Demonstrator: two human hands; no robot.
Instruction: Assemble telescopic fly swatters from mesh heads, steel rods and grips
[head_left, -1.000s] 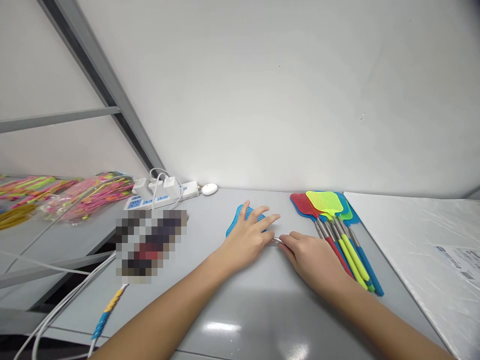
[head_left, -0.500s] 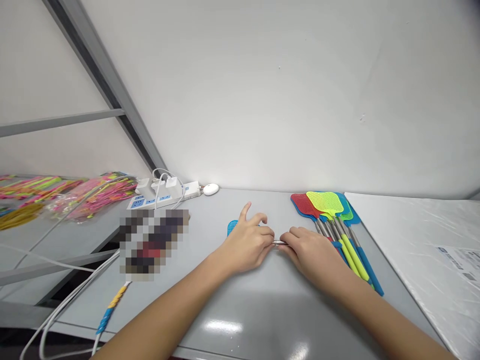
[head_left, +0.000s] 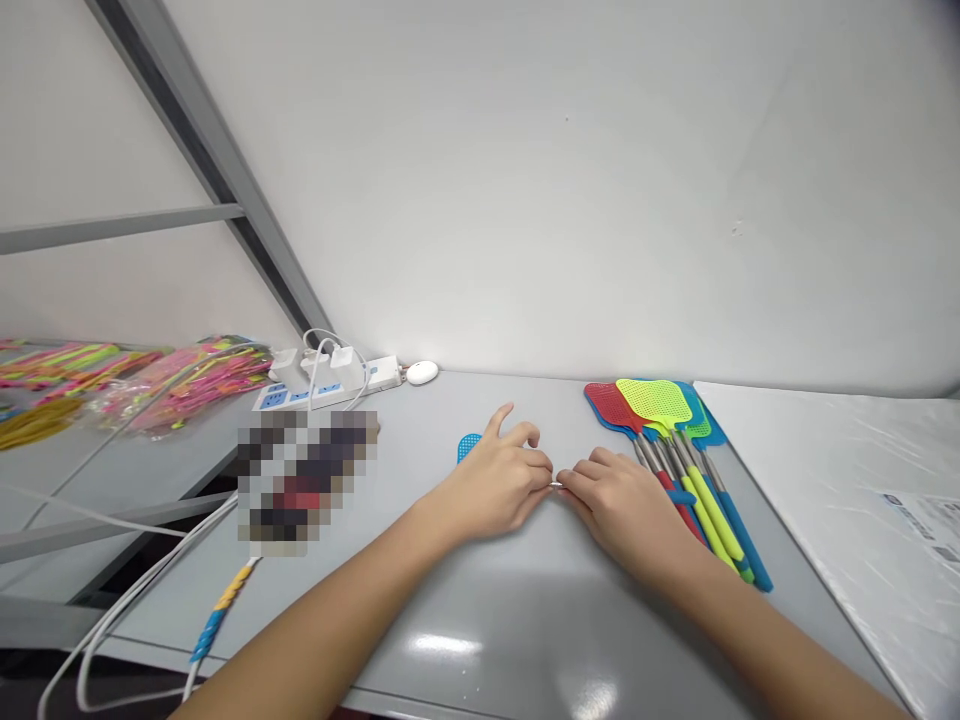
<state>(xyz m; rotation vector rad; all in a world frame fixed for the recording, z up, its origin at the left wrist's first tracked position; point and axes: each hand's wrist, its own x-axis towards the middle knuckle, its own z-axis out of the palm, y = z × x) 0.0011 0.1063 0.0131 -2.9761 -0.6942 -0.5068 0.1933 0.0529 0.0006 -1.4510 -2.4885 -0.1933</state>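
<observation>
Both my hands are closed on one fly swatter, held crosswise low over the grey tabletop. Its blue mesh head [head_left: 469, 446] shows partly behind my left hand [head_left: 501, 482], whose thumb and some fingers pinch the swatter while the index finger sticks up. My right hand [head_left: 616, 497] grips the swatter farther right. A short bit of its metal rod [head_left: 556, 485] shows between my fingertips; the rest is hidden by the hands. Just right of my right hand lies a pile of fly swatters with a yellow-green head [head_left: 654, 402], a red head [head_left: 611, 405] and coloured handles.
A white power strip [head_left: 390, 373] with plugged-in chargers and a white oval gadget [head_left: 421, 372] sit along the wall. Pink and yellow bagged items [head_left: 202, 385] lie at the left. White cables [head_left: 150, 575] cross the left edge. A white wrapped board [head_left: 840, 470] lies at the right.
My right hand has come closer to my left, so less of the metal rod shows between them. The view has shifted slightly.
</observation>
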